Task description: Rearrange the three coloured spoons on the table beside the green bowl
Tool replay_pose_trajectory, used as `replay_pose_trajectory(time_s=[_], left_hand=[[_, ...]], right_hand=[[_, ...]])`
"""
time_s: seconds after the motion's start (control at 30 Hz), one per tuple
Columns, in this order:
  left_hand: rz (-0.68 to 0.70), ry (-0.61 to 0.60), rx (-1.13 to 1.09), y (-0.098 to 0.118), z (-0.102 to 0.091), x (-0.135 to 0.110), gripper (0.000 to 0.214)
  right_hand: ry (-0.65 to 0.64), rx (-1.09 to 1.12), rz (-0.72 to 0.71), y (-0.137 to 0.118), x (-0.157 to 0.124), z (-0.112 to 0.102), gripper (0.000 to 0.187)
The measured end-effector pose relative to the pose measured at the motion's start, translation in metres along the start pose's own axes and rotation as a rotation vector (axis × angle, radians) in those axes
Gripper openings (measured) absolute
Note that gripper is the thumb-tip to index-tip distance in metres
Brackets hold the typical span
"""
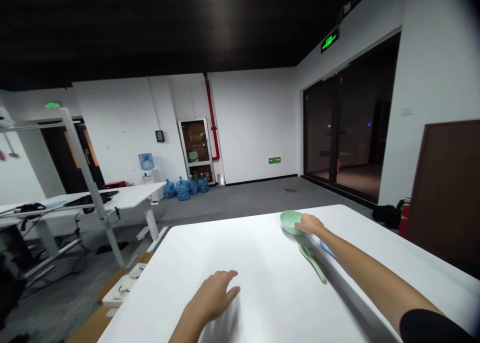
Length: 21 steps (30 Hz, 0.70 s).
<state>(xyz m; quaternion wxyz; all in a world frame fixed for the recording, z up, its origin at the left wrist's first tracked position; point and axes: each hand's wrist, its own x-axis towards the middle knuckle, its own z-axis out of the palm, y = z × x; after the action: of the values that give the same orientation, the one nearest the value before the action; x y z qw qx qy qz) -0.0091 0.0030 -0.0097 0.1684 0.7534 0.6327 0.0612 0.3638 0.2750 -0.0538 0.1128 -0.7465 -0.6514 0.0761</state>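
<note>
Head view shows the green bowl (289, 223) at the far edge of the white tabletop (240, 248), right of centre, with the right hand (309, 224) at its right side. That hand's fingers are closed over the rim there in what looks like a pinch; whether the base rests on the tabletop or sits slightly clear of it, I cannot tell. The left hand (212, 297) is open and holds nothing, thumb apart from the fingers, over the near part of the tabletop.

The bowl looks like smooth, thin-walled plastic, so I judge it light, fairly stiff and unlikely to break, though its glossy wall could slip under a loose touch. The rim seems the best hold, thumb on one face and fingers on the other; a grip at one side only may let it tip.

Its mouth faces up, and being round it has no long axis across the rim. The green spoon (313, 264), just on the near side of the bowl, does have one: it runs slantwise, from its broader-looking end beside the bowl towards the near right. It too looks light and stiff, easiest to take by the narrow handle. A blue item (327, 248) lies partly hidden behind the right forearm, too covered to identify.
</note>
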Motion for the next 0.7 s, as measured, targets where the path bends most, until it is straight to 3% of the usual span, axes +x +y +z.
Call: replay_pose_trajectory(time_s=[0.17,0.33,0.57,0.7], left_hand=[[-0.015,0.003,-0.001,0.001,-0.001,0.001,0.055],[-0.003,0.004,-0.008,-0.002,0.001,0.003,0.056],[0.014,-0.003,-0.010,-0.003,0.002,0.003,0.057],[0.034,0.000,0.003,-0.002,0.002,0.002,0.057]], right_hand=[[-0.009,0.013,0.015,0.003,0.010,0.013,0.050],[0.012,0.019,-0.022,-0.007,-0.003,-0.003,0.040],[0.040,0.076,-0.128,-0.017,-0.072,-0.049,0.030],[-0.072,0.128,-0.201,-0.016,-0.114,-0.048,0.029]])
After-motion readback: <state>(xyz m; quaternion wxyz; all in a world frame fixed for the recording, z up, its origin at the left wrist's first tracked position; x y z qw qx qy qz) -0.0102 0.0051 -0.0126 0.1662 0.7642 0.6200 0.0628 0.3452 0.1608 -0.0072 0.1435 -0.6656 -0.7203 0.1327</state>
